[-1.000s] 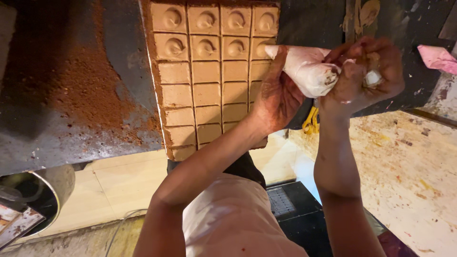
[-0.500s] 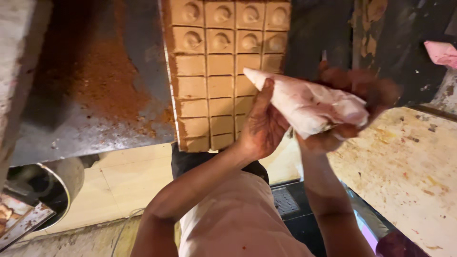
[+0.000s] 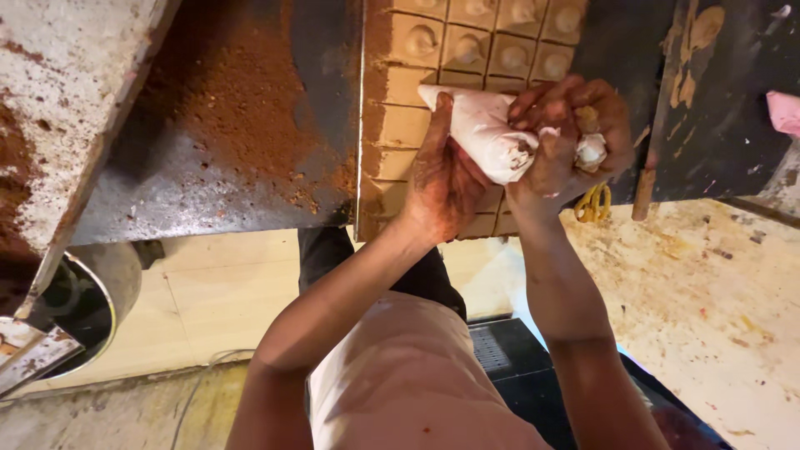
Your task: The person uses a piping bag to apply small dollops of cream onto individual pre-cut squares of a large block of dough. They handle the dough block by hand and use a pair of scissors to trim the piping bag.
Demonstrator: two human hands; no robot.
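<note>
The dark worktop (image 3: 208, 167), dusted with brown powder, ends at an edge just left of the mould tray (image 3: 392, 125), whose near end overhangs it. The piping bag (image 3: 483, 133) lies tilted over the tray's middle rows. The left hand (image 3: 442, 179) cups the bag from below, thumb raised. The right hand (image 3: 575, 125) is clenched around the bag's twisted end. The nozzle appears to touch the tray.

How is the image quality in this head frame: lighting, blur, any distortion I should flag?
Head view: warm, dim indoor light, no harsh glare; the piping bag and both hands, left hand and right hand, are reasonably sharp, with slight softness at the fingers; the dark table dusted with brown powder falls into shadow; wide-angle stretch bends the edges, and the moulded tray is cut off at the top.
</note>
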